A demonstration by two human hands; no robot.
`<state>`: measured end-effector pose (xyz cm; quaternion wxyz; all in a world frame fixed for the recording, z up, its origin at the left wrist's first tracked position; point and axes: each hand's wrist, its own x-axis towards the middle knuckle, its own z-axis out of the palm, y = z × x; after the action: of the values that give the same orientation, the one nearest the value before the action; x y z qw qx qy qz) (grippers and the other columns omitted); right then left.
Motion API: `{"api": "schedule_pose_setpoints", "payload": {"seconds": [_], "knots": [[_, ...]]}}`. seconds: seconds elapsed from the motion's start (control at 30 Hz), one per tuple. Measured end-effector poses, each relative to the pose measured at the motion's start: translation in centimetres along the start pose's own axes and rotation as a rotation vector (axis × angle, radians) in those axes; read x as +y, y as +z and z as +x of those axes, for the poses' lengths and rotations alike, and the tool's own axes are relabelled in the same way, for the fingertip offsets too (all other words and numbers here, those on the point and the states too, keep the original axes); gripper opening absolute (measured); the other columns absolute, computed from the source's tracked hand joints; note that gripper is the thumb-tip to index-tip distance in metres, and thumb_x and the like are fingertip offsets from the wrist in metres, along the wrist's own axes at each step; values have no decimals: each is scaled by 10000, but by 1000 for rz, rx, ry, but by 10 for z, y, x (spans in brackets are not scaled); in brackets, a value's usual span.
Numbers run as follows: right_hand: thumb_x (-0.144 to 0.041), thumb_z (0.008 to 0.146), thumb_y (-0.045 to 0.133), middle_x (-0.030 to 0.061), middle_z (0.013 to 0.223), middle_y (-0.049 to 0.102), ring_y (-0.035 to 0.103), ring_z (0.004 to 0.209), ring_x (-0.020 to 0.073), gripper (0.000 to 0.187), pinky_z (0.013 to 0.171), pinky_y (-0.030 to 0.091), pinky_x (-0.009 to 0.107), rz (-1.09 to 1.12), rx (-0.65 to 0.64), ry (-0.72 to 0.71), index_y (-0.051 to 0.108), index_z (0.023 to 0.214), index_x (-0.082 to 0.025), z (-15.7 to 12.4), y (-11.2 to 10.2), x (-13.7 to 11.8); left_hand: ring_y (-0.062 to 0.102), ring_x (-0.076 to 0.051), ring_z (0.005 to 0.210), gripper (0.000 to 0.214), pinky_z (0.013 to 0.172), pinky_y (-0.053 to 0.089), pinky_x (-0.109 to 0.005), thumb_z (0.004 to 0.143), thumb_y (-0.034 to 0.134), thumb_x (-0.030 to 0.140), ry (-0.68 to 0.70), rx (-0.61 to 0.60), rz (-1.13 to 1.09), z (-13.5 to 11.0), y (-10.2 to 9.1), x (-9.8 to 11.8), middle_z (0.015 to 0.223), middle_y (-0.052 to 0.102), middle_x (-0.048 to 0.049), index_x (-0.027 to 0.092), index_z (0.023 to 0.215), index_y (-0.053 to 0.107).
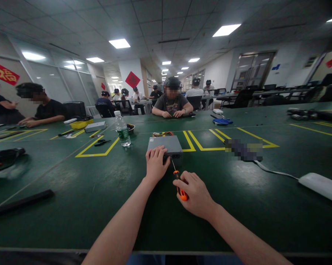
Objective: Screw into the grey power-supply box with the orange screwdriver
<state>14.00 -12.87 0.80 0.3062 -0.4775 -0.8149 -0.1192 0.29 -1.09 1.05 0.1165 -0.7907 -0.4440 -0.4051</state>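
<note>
A grey metal computer power supply unit (pixel 170 144) sits on the green table, its front side with a dark socket facing me. Coloured wires (pixel 163 134) come out at its back. My left hand (pixel 156 162) grips the unit's front left corner, fingers over the top and thumb at the front face. In my right hand (pixel 195 193) is a screwdriver (pixel 182 194) with an orange and black handle, held by closed fingers. Its thin shaft points up and away from me, and the tip is at the unit's front face. Whether the tip sits in a screw is too small to tell.
A water bottle (pixel 122 129) stands left of the unit, with a small bowl (pixel 131 129) behind it. Right lie a blurred dark object (pixel 243 150) and a white power strip (pixel 321 187) on a cord. A black bar (pixel 21 203) lies left. A person (pixel 173 101) sits opposite.
</note>
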Motion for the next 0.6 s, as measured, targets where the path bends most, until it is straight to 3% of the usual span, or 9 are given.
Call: {"api": "schedule_pose_setpoints", "payload": {"seconds": [0.17,0.27,0.47,0.6], "knots": [[-336,814,496,55,841,514,477,740,169,242,669,375,297,46,39,33,555,986,-177,3,-4,-3,452,-207,1153,250,1020,246,-408,813,510,297,1,2,5,0,0,0,1207,562,-21,267,1061,526],[-291,843,448,56,844,543,487,696,152,272,655,380,284,76,111,104,494,1064,-141,2,-2,-2,456,-206,1151,246,1022,246,-403,812,509,296,7,8,11,0,1,-1,1204,563,-19,265,1056,526],[-164,747,484,43,812,488,448,713,156,157,643,349,281,-3,40,39,563,881,-182,-1,-2,-1,455,-204,1150,245,1020,247,-400,818,501,297,3,9,8,0,0,0,1203,564,-19,264,1059,525],[-271,793,493,47,809,490,457,726,164,149,657,355,290,0,51,31,574,884,-184,2,-5,-4,455,-206,1150,243,1021,244,-400,824,491,299,0,9,14,0,0,0,1205,562,-23,261,1061,524]]}}
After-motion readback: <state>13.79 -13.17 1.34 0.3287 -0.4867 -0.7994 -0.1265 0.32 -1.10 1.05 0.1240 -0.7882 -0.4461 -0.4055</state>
